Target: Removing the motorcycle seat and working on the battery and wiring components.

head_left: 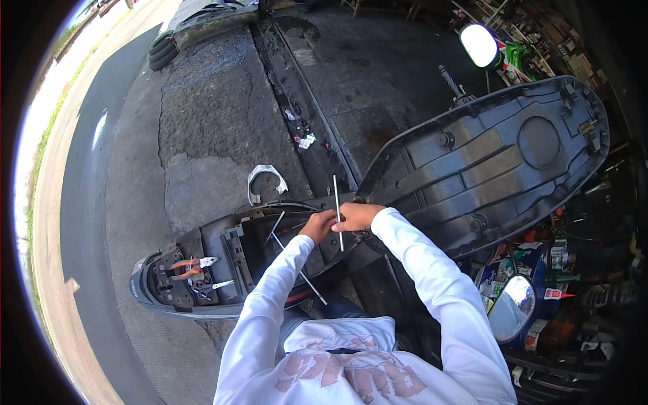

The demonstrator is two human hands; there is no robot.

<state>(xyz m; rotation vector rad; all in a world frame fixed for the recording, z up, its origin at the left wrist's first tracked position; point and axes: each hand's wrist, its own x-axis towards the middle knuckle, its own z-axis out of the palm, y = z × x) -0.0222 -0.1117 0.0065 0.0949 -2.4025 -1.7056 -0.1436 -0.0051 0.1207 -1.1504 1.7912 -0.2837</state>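
Note:
My right hand [358, 217] is closed around the crossbar of a T-handle wrench [336, 192], a straight silver bar. Right beside it, my left hand [318, 226] has its fingers curled close to the same bar; what they grip is hidden. Both hands are over the front of the opened storage compartment of a scooter [202, 309], by the seat hinge. Another T-handle wrench [314, 287] lies slanting across the compartment, partly behind my left forearm. Orange-handled pliers [196, 266] rest on the scooter's tail, with a small silver tool [223, 285] near them.
The seat [466, 169] is tipped up to the right, its black underside showing. A silver grab rail [266, 179] lies beyond the scooter's far edge. Mirrors, bottles and a red-capped glue tube [557, 294] crowd the right. Stacked tyres [163, 52] stand far left; litter [306, 141] sits in a floor channel.

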